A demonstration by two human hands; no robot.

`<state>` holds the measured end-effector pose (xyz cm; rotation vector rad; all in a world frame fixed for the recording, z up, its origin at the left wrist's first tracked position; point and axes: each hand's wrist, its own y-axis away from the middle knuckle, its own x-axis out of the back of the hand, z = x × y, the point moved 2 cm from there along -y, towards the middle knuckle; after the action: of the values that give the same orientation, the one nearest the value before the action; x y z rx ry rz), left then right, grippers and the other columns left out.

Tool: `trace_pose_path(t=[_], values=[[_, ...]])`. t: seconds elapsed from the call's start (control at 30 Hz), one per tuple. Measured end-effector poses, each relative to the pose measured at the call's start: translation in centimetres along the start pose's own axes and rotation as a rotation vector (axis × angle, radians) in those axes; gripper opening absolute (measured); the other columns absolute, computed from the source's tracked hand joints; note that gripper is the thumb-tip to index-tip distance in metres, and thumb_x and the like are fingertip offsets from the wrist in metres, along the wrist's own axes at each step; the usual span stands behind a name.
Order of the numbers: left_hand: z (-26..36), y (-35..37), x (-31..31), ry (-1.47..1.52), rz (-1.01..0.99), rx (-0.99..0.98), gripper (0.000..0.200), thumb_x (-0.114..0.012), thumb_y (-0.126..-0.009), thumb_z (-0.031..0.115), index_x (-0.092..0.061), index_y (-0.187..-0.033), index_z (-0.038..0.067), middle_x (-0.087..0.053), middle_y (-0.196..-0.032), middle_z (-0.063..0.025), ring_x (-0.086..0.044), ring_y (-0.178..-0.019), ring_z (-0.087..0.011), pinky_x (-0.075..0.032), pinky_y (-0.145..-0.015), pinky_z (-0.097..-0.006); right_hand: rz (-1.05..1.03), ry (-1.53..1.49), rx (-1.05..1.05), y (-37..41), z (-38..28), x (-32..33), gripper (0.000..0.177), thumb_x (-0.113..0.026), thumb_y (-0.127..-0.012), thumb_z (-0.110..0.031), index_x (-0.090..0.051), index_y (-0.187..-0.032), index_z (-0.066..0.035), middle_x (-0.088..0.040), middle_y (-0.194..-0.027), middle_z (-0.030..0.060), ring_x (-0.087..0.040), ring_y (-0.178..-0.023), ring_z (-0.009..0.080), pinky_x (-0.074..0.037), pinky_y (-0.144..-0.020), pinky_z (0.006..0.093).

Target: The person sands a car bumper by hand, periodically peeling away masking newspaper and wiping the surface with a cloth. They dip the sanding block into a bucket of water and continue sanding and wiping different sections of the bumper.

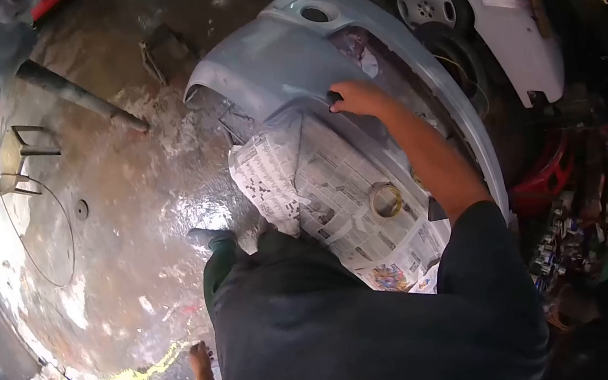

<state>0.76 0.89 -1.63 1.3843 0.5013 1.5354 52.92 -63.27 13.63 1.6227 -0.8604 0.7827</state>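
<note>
My right hand (359, 98) reaches forward with its fingers closed on a small dark object (334, 97), held against the edge of a grey car bumper (253, 67). The bumper curves from the upper middle down the right side. Newspaper sheets (342, 176) lie below that hand, inside the bumper's curve, with a roll of yellowish tape (385, 199) on them. My left hand (201, 359) hangs low beside my body over the floor, far from the bumper. Its fingers look curled, but what they hold, if anything, is too small to tell.
A white car's wheel (425, 5) and a loose tire (450, 59) stand beyond the bumper. A red part (548, 175) and clutter lie at the right. At the left are a metal frame (14, 164), a thin hoop and a dark pole (82, 96).
</note>
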Motion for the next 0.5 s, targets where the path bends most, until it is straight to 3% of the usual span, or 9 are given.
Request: trace_pose_path(t=[0.1,0.27,0.37,0.5], values=[[1.1,0.3,-4.1,0.106,-0.027,0.062,0.043,-0.064,-0.095,0.034,-0.065,-0.121,-0.001,-0.071,-0.094,-0.0122,-0.068,-0.073,-0.0218,-0.054,-0.059,-0.0366,0.033,0.11,0.062,-2.0,1.0,2.0,0.041,-0.077,-0.087,-0.037,-0.067,-0.112,-0.007,-0.073,-0.104,0.0166,-0.07,-0.101,0.0375,-0.052,-0.086,0.0479],[-5.2,1.2,-4.1,0.0,-0.098,0.024,0.043,-0.063,-0.096,0.034,-0.064,-0.123,0.001,-0.07,-0.095,-0.0113,-0.068,-0.075,-0.021,-0.052,-0.06,-0.0354,-0.022,0.14,0.057,-0.7,-0.6,0.5,0.041,-0.076,-0.087,-0.037,-0.066,-0.112,-0.006,-0.072,-0.106,0.017,-0.069,-0.103,0.0375,-0.051,-0.087,0.0482],[-1.3,1.6,-4.5,0.098,-0.068,0.068,0.044,-0.063,-0.097,0.036,-0.063,-0.126,0.003,-0.069,-0.097,-0.0101,-0.067,-0.076,-0.0206,-0.052,-0.061,-0.0355,-0.054,0.208,0.076,-0.6,-0.6,1.0,0.042,-0.077,-0.086,-0.037,-0.066,-0.112,-0.006,-0.072,-0.107,0.0175,-0.068,-0.104,0.0374,-0.051,-0.088,0.0482],[1.8,1.4,-3.9,0.098,-0.051,0.05,0.044,-0.062,-0.098,0.037,-0.062,-0.128,0.004,-0.068,-0.099,-0.0096,-0.066,-0.076,-0.0201,-0.051,-0.062,-0.0352,0.008,0.062,0.057,-1.7,-0.6,0.9,0.043,-0.078,-0.085,-0.038,-0.066,-0.112,-0.007,-0.072,-0.108,0.0169,-0.068,-0.105,0.0371,-0.051,-0.089,0.0476]])
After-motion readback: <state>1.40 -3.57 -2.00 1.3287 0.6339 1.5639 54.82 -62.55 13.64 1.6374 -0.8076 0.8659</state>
